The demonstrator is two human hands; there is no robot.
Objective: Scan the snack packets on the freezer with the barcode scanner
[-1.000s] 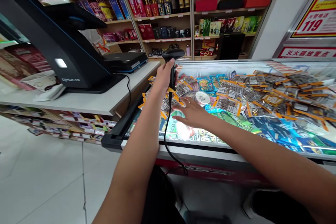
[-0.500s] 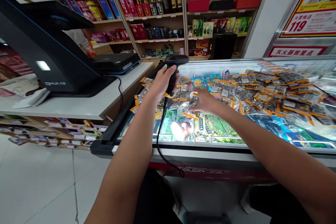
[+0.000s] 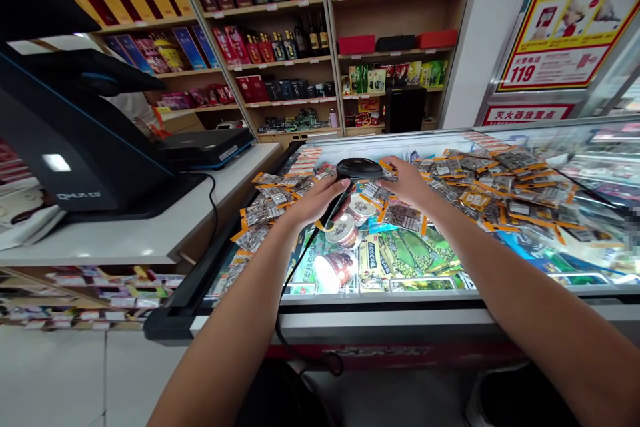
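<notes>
Left hand (image 3: 320,203) holds a scanner (image 3: 359,169) above a freezer (image 3: 380,317) containing tubs (image 3: 344,232).

Reaches in from the near left with the bare left forearm (image 3: 250,287), slanting far and rightward, and from the near right with the bare right forearm (image 3: 480,267), slanting far and leftward, keeping left wrist (image 3: 294,217) and right wrist (image 3: 434,203) nearly straight. Grips with the left hand (image 3: 320,203), thumb (image 3: 341,185) uppermost and pointing right. Holds the right hand (image 3: 411,183) palm down, slightly farther off and to the right, fingers (image 3: 397,165) pointing left and drawn toward the thumb in a pinch, near the left hand but apart.
</notes>
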